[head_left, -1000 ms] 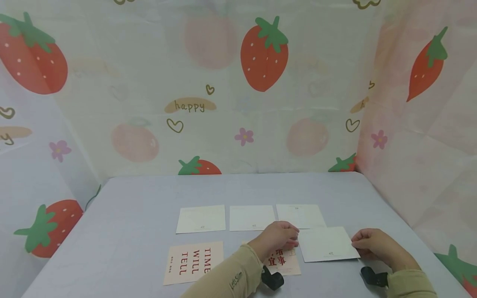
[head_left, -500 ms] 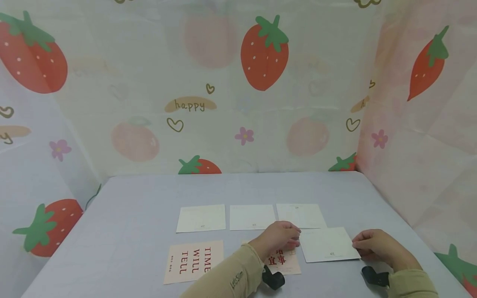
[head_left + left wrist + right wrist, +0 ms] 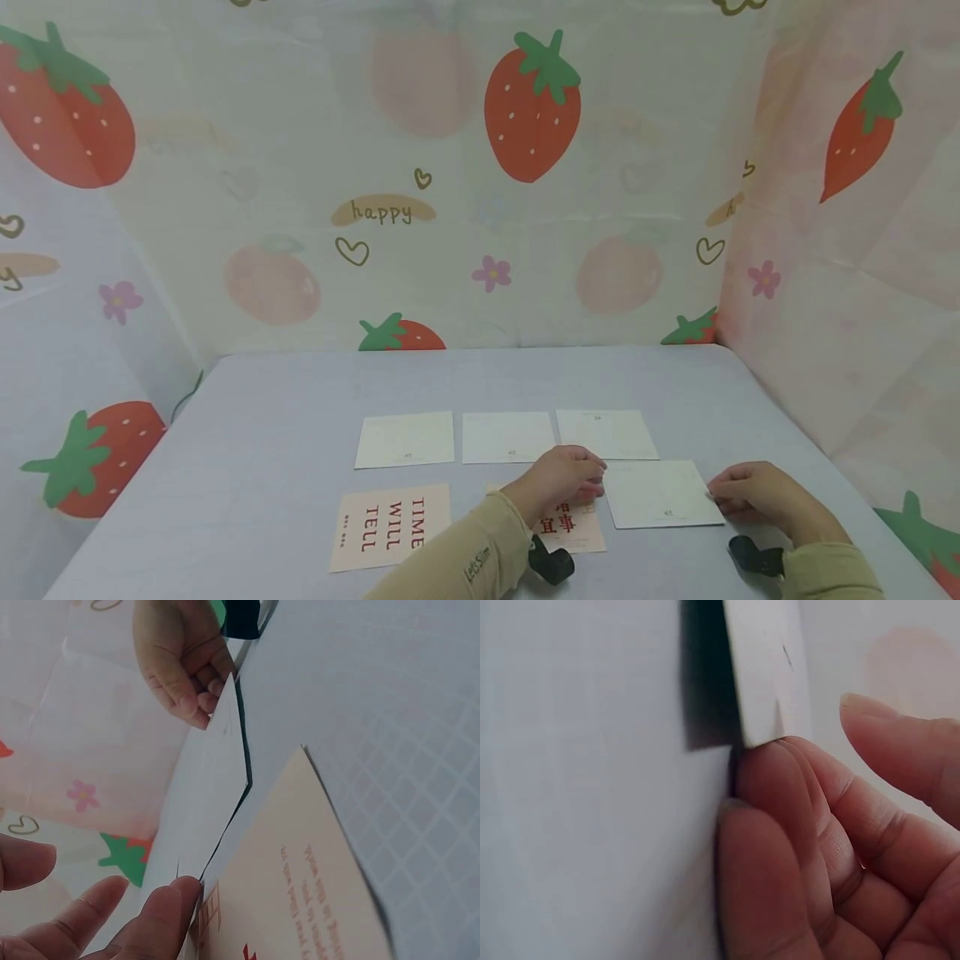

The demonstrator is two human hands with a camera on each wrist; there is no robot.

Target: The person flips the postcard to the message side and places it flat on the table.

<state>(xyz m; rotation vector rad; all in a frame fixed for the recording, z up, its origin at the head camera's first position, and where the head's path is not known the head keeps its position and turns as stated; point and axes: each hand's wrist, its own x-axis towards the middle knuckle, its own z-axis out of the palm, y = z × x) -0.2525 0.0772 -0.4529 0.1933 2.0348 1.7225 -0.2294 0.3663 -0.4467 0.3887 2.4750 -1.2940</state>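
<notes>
Pale grey worktop [image 3: 285, 467]: the largest surface, carrying seven cards in two loose rows, with strawberry-printed sheeting [image 3: 450, 167] standing behind and at both sides.
Back row: three blank cream cards [image 3: 508, 437], lying flat side by side near the middle of the worktop.
Front row, left: a peach card printed "TIME WILL TELL" [image 3: 390, 527], flat and apart from both hands.
Front row, middle: a peach card with red characters [image 3: 568, 525], flat, partly covered by the left hand.
Held card: a blank white card [image 3: 662, 493] at the right of the front row, just in front of the back row, its left edge raised slightly off the worktop in the left wrist view [image 3: 206, 787].
Left hand [image 3: 558, 479]: fingers [image 3: 161, 915] curled, their tips pinching the white card's left edge.
Right hand [image 3: 753, 493]: fingers [image 3: 780, 802] curled under the white card's right edge, thumb held just above it.
Sleeves: beige cuffs [image 3: 480, 554], each wrist bearing a black strap [image 3: 551, 562].
</notes>
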